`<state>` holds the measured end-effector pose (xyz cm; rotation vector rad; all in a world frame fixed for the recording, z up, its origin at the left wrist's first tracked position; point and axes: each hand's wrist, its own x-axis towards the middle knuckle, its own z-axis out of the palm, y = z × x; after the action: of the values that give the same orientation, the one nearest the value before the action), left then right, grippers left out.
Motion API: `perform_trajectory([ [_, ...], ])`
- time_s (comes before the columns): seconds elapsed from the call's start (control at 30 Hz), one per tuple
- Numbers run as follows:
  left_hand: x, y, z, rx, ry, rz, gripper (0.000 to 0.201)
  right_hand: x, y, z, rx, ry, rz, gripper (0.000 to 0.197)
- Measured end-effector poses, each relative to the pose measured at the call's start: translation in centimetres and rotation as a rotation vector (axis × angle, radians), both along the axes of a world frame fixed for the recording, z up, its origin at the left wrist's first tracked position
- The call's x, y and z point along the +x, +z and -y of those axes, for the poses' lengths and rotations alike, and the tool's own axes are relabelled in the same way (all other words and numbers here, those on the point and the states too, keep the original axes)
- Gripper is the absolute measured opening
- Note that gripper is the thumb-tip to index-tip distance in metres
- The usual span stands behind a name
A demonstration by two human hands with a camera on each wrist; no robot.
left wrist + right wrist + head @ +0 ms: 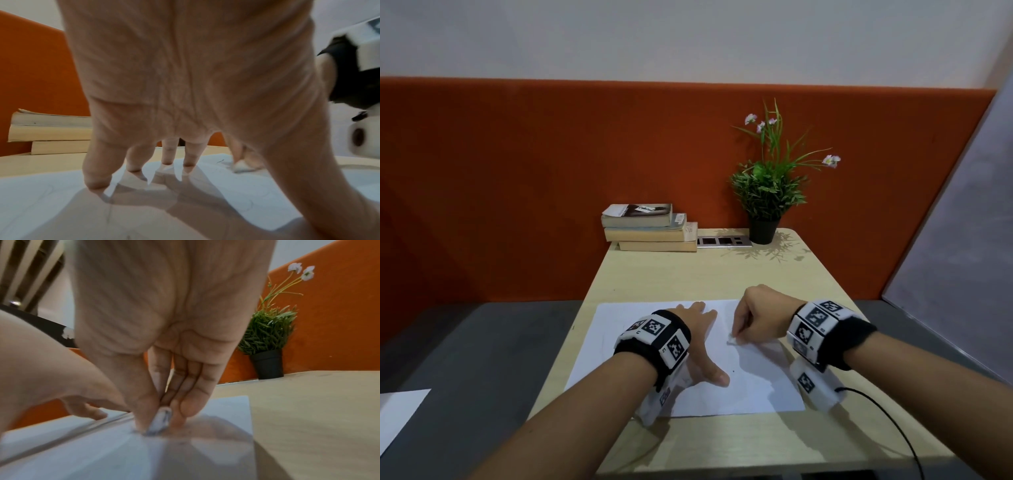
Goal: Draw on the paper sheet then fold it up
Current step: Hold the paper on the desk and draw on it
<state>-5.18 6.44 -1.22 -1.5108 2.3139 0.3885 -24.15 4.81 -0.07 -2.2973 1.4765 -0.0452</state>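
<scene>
A white paper sheet (743, 390) lies flat on the light wooden table (688, 274) in front of me. My left hand (702, 339) rests on its middle with the fingers (133, 162) straight and spread, pressing it down. Faint pencil lines show on the paper (51, 203) in the left wrist view. To the right, my right hand (750, 322) pinches a small white eraser (732, 340) between thumb and fingertips. The eraser (160, 420) stands with its tip on the paper (226, 410). It also shows beyond my left hand as a small white eraser (240, 165).
A stack of books (650, 228) sits at the table's far left, a socket panel (723, 241) beside it, and a potted plant (767, 192) at the far right. An orange partition stands behind. Another white sheet (397, 414) lies on the grey surface at left. A black cable (887, 411) trails from my right wrist.
</scene>
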Motion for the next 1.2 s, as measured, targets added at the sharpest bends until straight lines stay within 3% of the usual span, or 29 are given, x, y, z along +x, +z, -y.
perform_trajectory([
  [0.2, 0.0, 0.0, 0.0, 0.002, 0.004, 0.019, 0.135, 2.0, -0.6, 2.0, -0.106, -0.089, 0.044, 0.007],
  [0.4, 0.1, 0.2, -0.1, 0.022, -0.004, 0.002, 0.13, -0.1, -0.3, -0.7, 0.14, 0.034, 0.06, 0.016],
  [0.73, 0.4, -0.4, 0.1, 0.003, -0.005, -0.045, 0.131, 2.8, -0.4, 1.7, -0.082, -0.083, 0.009, 0.008],
  [0.97, 0.4, -0.5, 0.1, 0.012, -0.004, -0.036, 0.133, 1.1, -0.2, -2.0, 0.137, 0.073, 0.024, 0.015],
  [1.2, 0.4, -0.5, -0.3, -0.018, 0.007, -0.076, 0.125, 2.6, 0.1, 0.9, -0.045, -0.032, 0.04, 0.011],
])
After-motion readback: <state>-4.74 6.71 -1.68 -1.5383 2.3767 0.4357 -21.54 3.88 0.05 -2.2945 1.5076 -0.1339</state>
